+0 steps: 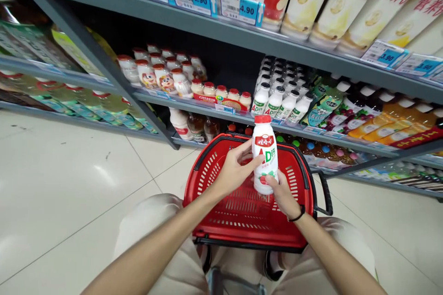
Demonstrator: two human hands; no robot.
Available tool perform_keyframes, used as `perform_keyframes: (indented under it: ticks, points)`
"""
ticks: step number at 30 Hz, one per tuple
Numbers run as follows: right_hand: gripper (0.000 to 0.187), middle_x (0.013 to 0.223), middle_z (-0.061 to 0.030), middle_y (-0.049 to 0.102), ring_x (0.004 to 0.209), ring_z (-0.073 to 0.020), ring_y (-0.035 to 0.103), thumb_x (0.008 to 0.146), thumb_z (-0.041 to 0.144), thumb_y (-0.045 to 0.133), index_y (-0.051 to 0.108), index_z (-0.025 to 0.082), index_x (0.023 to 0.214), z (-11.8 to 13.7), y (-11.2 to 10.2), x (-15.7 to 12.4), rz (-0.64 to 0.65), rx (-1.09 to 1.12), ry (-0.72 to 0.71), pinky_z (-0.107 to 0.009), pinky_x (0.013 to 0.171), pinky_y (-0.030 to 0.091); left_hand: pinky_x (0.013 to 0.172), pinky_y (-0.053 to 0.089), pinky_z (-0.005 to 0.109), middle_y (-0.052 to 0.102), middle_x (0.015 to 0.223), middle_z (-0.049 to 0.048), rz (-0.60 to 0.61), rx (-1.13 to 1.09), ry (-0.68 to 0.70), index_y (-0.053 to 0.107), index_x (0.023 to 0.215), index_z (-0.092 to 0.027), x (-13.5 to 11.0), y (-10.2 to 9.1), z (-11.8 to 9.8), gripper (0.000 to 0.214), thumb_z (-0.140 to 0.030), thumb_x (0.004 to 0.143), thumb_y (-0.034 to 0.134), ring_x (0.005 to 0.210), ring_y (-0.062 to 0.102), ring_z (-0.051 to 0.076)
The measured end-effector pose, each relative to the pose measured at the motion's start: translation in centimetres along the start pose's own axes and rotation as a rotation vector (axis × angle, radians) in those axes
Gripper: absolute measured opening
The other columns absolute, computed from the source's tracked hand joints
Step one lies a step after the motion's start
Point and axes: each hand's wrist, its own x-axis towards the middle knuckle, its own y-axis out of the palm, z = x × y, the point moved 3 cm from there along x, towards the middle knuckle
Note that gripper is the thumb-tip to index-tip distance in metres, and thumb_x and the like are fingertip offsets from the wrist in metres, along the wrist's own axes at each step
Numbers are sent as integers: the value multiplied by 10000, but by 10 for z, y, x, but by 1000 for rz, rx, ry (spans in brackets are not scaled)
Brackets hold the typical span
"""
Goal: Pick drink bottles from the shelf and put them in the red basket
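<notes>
A white milk drink bottle (265,147) with a red cap and a label reading "AD" stands nearly upright between my hands, above a red shopping basket (249,235). From the left, my left hand (238,163) grips its middle, the thumb across the front and the fingers partly hidden behind. Lower down on the right side, my right hand (282,189) holds the bottle near its base, thumb on the strawberry picture. A dark band circles my right wrist. Through the basket's slots and walls only red plastic shows; part of its inside is hidden by my hands.
Just beyond the basket stands a grey store shelf (221,27) with price tags. Small white bottles with dark caps (277,94) and red-capped bottles (162,73) fill its middle level. The basket's black handle (325,193) sticks out right. My knees flank the basket above a tiled floor (86,170).
</notes>
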Motion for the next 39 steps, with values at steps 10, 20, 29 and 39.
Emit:
perform_keyframes:
  ticks: [10, 20, 29, 39]
  points:
    - [557, 805, -70, 740, 516, -163, 655, 859, 636, 811, 666, 143, 1073, 4, 5, -2, 11, 7, 29, -245, 463, 505, 936, 644, 385, 742, 1346, 117, -59, -4, -22, 743, 1321, -160, -1, -5, 0, 562, -329, 803, 884, 1120, 750, 267]
    - [588, 690, -47, 709, 479, -153, 614, 856, 681, 793, 638, 148, 1051, 3, 0, -5, -18, 24, 79, -231, 425, 461, 1059, 604, 425, 705, 1408, 121, 13, 109, -2, 642, 1452, -154, -3, -2, 2, 653, -277, 837, 823, 1202, 719, 270]
    - [594, 648, -15, 670, 476, -144, 593, 847, 703, 795, 621, 160, 1014, 10, 5, -6, -5, 37, 70, -228, 427, 446, 1065, 606, 445, 667, 1455, 154, 69, 184, 14, 535, 1531, -118, -4, -1, 5, 807, -247, 802, 854, 1218, 710, 290]
    - [586, 657, -10, 663, 472, -147, 581, 857, 696, 786, 626, 166, 1046, 7, 4, -5, -9, 28, 69, -244, 433, 453, 1061, 606, 430, 671, 1451, 149, 60, 170, 15, 553, 1512, -137, -6, 1, 3, 769, -253, 812, 850, 1214, 713, 277]
